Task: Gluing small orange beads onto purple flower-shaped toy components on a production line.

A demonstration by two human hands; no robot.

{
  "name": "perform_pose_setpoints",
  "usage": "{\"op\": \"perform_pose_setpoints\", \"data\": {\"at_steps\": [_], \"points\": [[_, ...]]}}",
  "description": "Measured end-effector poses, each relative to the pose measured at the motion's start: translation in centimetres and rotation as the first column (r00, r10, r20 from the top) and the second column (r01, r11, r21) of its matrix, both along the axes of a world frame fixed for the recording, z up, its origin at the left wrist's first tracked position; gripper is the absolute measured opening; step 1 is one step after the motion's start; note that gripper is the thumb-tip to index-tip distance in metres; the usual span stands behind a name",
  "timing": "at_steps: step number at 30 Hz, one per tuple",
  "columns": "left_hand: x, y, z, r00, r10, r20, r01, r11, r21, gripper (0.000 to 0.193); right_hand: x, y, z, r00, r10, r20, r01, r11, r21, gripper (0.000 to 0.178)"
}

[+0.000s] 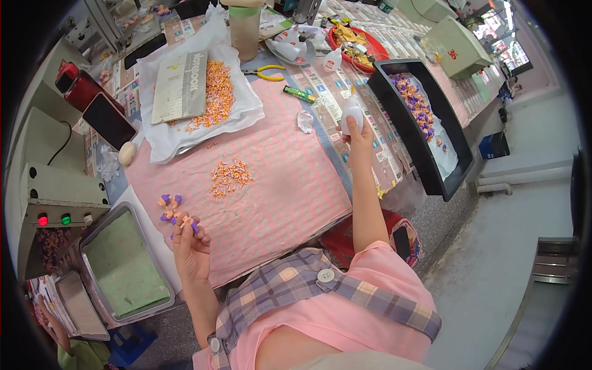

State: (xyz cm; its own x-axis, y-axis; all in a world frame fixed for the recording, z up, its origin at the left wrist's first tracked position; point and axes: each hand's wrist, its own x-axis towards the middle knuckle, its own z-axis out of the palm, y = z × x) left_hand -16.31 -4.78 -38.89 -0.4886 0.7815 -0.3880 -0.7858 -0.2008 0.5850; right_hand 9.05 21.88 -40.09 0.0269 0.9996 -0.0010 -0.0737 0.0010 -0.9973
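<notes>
Between the thumb and fingers of my left hand (192,253) is a small peach-and-purple plastic figure part (187,222). More of these figure parts (168,211) lie on the pink cloth (290,185) just beyond that hand. My right hand (359,139) is closed around a white squeeze bottle (352,114) with a thin yellowish tip, held upright above the table's right side. A loose heap of tiny orange, white and pink pieces (231,177) rests on the cloth between my hands.
A black bin (453,179) with purple-and-peach parts stands at right. Behind the cloth, a paper-lined tray (246,114) holds orange pieces under a notebook (179,89). Yellow-handled pliers (271,77), a green tube (299,94), a phone (110,120) and a green-lined tray (126,265) surround it.
</notes>
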Motion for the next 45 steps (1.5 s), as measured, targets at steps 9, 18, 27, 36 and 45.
{"op": "perform_pose_setpoints", "data": {"at_steps": [9,18,27,36,45], "points": [[0.0,-0.7,0.1,1.0,0.029,0.009,-0.029,1.0,0.003,0.024,-1.0,-0.7,1.3,0.995,-0.081,-0.055,0.086,0.992,0.095,0.028],[0.1,-0.6,0.3,0.999,-0.021,-0.035,0.021,1.0,0.002,0.026,-2.5,-2.4,2.4,0.995,-0.021,-0.1,0.038,0.984,0.174,0.028],[0.6,-0.1,1.0,0.997,-0.03,-0.068,0.027,0.999,-0.044,0.028,-5.4,-5.9,3.2,0.942,0.12,-0.312,-0.065,0.981,0.182,0.032],[1.3,0.7,1.6,0.989,-0.141,0.032,0.139,0.988,0.066,0.028,-8.6,-11.2,4.2,0.893,0.297,-0.337,-0.234,0.948,0.216,0.039],[1.8,0.3,2.0,0.992,-0.126,0.004,0.127,0.992,-0.011,0.03,-9.8,-14.4,6.3,0.913,0.406,-0.026,-0.317,0.749,0.582,0.048]]}}
